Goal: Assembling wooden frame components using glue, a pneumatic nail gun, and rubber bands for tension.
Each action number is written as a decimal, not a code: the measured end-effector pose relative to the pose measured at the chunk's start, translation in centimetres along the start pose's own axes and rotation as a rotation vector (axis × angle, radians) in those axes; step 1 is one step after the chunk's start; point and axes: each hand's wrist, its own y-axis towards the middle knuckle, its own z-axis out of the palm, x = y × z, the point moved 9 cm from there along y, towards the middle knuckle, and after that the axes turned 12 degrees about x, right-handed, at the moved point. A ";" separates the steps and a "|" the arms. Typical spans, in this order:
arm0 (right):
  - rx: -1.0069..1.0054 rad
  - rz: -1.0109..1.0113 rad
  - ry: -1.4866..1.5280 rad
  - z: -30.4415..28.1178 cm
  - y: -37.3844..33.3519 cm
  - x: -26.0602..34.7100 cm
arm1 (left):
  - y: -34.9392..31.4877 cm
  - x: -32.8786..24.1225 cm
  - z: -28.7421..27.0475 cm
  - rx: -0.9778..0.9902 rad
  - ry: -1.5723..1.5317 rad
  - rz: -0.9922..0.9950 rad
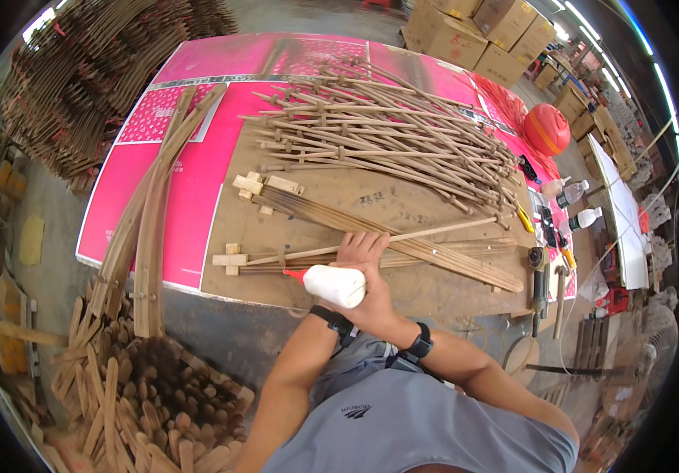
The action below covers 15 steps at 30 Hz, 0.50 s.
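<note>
A white squeeze bottle (pixel 338 286) with a red nozzle lies above my left wrist, its tip pointing left. My left hand (pixel 346 310) appears closed around it, though the bottle hides most of its fingers. Beyond it, my right hand (pixel 365 256) lies across a thin wooden rod (pixel 442 229), its fingers bent over it. A small collar sits near the rod's left end, below the bottle's tip. That end lies by a pale wooden block jig (pixel 233 259) on the brown board (pixel 233 229). Flat slats (pixel 402 243) extend from a second block jig (pixel 249 186).
A large pile of collared rods (pixel 371 134) covers the far board. Long planks (pixel 154 213) overhang the pink table's left edge above stacked wood pieces (pixel 190 410). At right are a yellow cutter (pixel 525 219), bottles (pixel 572 193), a power tool (pixel 540 280) and red twine (pixel 546 130).
</note>
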 end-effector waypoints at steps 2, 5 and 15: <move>-0.043 0.096 0.084 -1.6 -0.9 -0.2 | -0.3 0.0 0.0 0.006 -0.017 -0.013; -0.174 0.267 0.452 -4.5 -3.7 -1.7 | -1.4 0.4 1.4 -0.036 0.050 0.025; -0.525 0.611 1.459 -7.2 -11.9 -9.5 | -1.8 -0.6 1.4 0.028 0.034 0.042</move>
